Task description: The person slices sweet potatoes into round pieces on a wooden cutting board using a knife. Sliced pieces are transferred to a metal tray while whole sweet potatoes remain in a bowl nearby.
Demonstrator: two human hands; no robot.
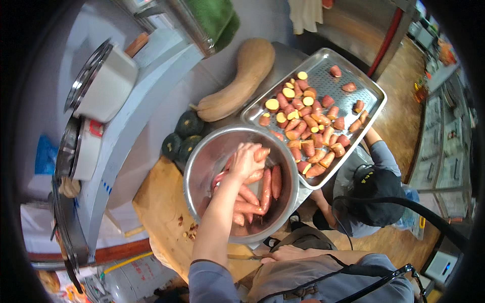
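My left hand (246,159) reaches into a large stainless steel bowl (191,204) and grips a sweet potato (261,154). Whole sweet potatoes (266,189) lie around and below it in the bowl. Near my waist, my right hand (282,254) is closed on a knife (244,257), its blade pointing left over the wooden cutting board (159,193). Small trimmings (189,231) lie on the board. Beyond the bowl, a perforated metal tray (380,102) holds many cut sweet potato pieces (316,140), some showing yellow flesh.
A long tan squash (242,83) and several dark green squashes (189,125) sit behind the bowl. Lidded white pots (108,81) stand on the shelf at left. A co-worker in a black cap (379,197) is low down beside the tray. A gas cylinder (132,278) stands at lower left.
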